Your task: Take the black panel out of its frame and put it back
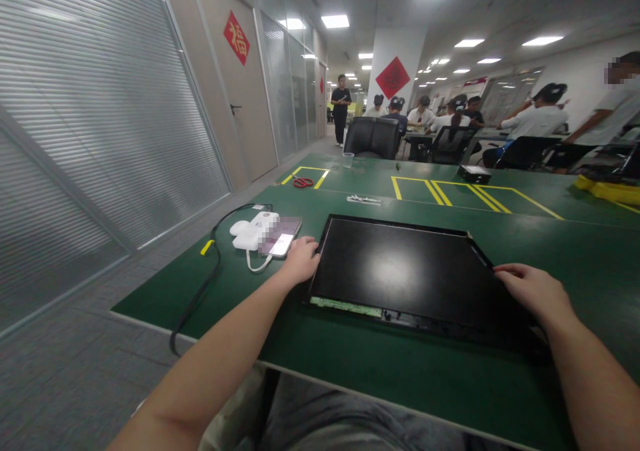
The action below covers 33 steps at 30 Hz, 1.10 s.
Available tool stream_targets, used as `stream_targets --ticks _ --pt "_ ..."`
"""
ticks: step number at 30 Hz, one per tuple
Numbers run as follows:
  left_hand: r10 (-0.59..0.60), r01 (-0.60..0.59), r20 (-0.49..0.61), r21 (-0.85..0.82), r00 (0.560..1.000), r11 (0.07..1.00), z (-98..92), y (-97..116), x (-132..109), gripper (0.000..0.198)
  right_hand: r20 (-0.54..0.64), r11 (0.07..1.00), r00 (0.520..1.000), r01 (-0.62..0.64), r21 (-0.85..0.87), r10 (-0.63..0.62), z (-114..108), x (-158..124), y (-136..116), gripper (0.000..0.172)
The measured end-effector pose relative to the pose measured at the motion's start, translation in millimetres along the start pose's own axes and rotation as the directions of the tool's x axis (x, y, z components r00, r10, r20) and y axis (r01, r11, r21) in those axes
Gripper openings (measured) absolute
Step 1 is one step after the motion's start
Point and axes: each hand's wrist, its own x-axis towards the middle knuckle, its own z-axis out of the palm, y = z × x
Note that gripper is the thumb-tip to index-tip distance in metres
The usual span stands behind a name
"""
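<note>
A flat black display panel (400,261) lies on the green table, with a green circuit strip (345,306) exposed along its near left edge. My left hand (303,262) is closed at the panel's left edge, its fingertips against the frame. On the opposite side, my right hand (540,294) grips the right edge between thumb and fingers. Just left of my left hand lie a phone (283,237) with its screen lit and a white device (250,231), joined by a short white cable (257,266).
A black cable (217,264) runs off the table's left edge. Farther back are red scissors (303,182), small white pieces (364,199), a clear cup (349,160), a black box (474,173) and yellow tape outlines (443,194). Several people sit or stand beyond a black chair (373,137).
</note>
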Motion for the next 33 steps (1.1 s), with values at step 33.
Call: stream_targets --ticks 33 --pt "-0.449 0.416 0.309 -0.895 0.839 0.16 -14.3 33 -7 0.083 0.013 1.0 1.0 0.0 -0.017 0.0 -2 -4 -7 0.038"
